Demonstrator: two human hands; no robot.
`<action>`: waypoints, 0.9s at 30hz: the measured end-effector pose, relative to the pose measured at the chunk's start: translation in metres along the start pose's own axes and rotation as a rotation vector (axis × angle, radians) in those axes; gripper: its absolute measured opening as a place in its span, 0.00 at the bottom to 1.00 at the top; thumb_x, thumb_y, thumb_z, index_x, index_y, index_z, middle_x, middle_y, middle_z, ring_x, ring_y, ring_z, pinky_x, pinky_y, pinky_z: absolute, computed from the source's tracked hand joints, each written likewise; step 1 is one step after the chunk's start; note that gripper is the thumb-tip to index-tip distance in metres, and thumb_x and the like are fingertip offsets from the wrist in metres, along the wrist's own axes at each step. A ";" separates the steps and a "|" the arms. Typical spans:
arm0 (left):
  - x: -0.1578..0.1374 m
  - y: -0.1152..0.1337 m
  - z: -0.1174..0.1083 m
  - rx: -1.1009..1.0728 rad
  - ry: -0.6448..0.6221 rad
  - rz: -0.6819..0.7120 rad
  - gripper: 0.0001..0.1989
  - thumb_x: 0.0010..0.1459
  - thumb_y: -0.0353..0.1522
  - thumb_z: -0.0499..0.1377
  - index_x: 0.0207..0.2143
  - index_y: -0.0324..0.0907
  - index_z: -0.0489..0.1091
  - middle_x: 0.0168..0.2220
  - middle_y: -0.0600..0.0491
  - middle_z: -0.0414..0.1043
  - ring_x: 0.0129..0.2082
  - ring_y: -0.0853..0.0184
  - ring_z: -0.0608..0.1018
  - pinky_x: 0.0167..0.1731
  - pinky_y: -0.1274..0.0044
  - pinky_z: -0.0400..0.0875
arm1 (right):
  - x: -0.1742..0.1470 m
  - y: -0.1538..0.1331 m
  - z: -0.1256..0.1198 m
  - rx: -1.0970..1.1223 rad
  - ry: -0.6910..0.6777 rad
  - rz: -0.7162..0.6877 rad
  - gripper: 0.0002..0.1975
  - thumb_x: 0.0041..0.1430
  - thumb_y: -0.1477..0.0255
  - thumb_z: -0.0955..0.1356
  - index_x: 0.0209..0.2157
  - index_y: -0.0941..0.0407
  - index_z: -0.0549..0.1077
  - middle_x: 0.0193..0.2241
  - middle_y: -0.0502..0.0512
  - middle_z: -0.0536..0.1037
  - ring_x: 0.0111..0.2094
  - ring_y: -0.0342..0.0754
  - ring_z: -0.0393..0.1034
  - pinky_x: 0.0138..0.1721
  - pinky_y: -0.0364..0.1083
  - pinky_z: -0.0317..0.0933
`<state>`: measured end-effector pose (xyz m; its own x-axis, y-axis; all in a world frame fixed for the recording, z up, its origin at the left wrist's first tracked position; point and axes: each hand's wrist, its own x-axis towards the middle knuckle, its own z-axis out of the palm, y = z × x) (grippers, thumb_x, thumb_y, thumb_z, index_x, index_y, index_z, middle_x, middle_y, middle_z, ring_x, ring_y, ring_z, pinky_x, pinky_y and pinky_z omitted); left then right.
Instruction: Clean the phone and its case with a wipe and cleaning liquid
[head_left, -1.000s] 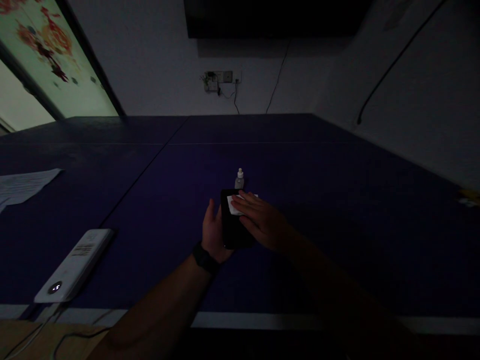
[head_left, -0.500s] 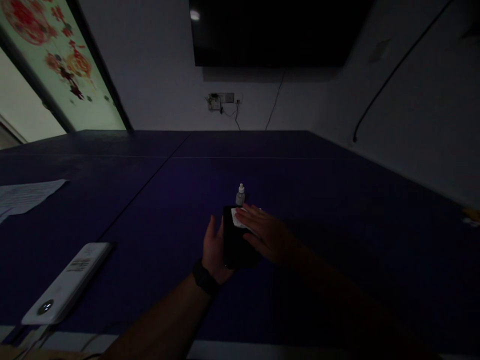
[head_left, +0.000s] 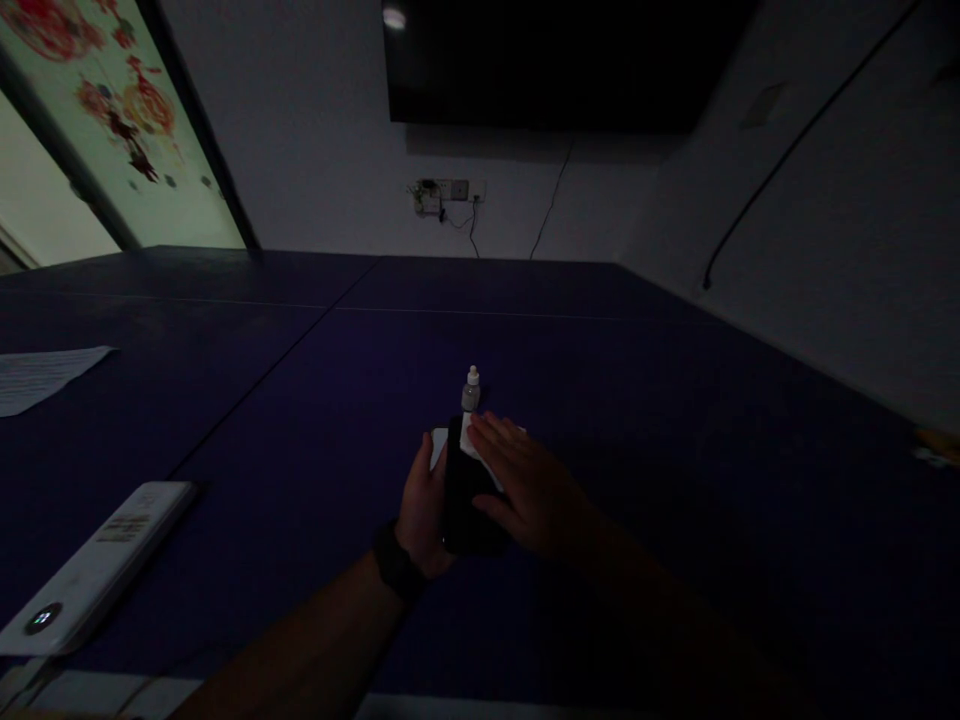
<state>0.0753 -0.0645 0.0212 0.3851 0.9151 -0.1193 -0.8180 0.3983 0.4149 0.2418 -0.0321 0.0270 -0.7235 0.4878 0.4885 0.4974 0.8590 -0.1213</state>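
My left hand (head_left: 424, 510), with a dark watch on its wrist, is closed around the edge of a black phone (head_left: 469, 510), thumb along its left side. On the phone's upper part lies a white wipe (head_left: 468, 440). My right hand (head_left: 521, 475) presses it there with its fingers laid over it, covering most of it. Just beyond the phone a small clear dropper bottle (head_left: 470, 395) with a white cap stands upright on the table. A pale flat thing (head_left: 438, 442) shows behind my left thumb; its kind is hard to make out.
The dark blue table (head_left: 315, 400) reaches to the wall. A white power bank (head_left: 97, 570) with a lit display and a cable lies at the left. Behind it is a printed paper sheet (head_left: 45, 378). A black screen (head_left: 562, 60) hangs on the wall above sockets (head_left: 450, 190).
The view has shifted slightly, so the power bank and paper sit further left. My right hand and the wipe have moved a little on the phone, and a pale thing now shows behind my left thumb.
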 end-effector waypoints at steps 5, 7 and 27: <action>0.000 0.001 0.000 0.000 -0.004 -0.015 0.37 0.65 0.55 0.49 0.64 0.36 0.64 0.57 0.40 0.73 0.59 0.50 0.74 0.61 0.62 0.63 | -0.001 -0.001 -0.004 0.107 -0.092 -0.178 0.27 0.69 0.63 0.63 0.65 0.60 0.63 0.63 0.64 0.68 0.67 0.56 0.59 0.66 0.61 0.58; -0.001 0.001 0.002 0.018 -0.007 0.020 0.34 0.66 0.53 0.49 0.64 0.40 0.64 0.58 0.43 0.73 0.59 0.52 0.73 0.62 0.63 0.62 | 0.000 0.001 -0.004 0.059 -0.024 -0.065 0.27 0.69 0.65 0.63 0.66 0.61 0.62 0.64 0.67 0.67 0.68 0.58 0.58 0.65 0.64 0.58; 0.001 0.000 -0.003 -0.082 -0.043 -0.017 0.39 0.67 0.55 0.44 0.65 0.35 0.61 0.56 0.38 0.73 0.59 0.51 0.74 0.62 0.63 0.61 | 0.001 -0.006 -0.007 0.062 -0.069 -0.212 0.24 0.66 0.78 0.62 0.63 0.60 0.67 0.62 0.63 0.71 0.66 0.53 0.61 0.65 0.58 0.61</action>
<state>0.0743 -0.0628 0.0186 0.4155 0.9055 -0.0856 -0.8428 0.4187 0.3382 0.2413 -0.0378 0.0348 -0.8408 0.3032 0.4485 0.3019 0.9503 -0.0764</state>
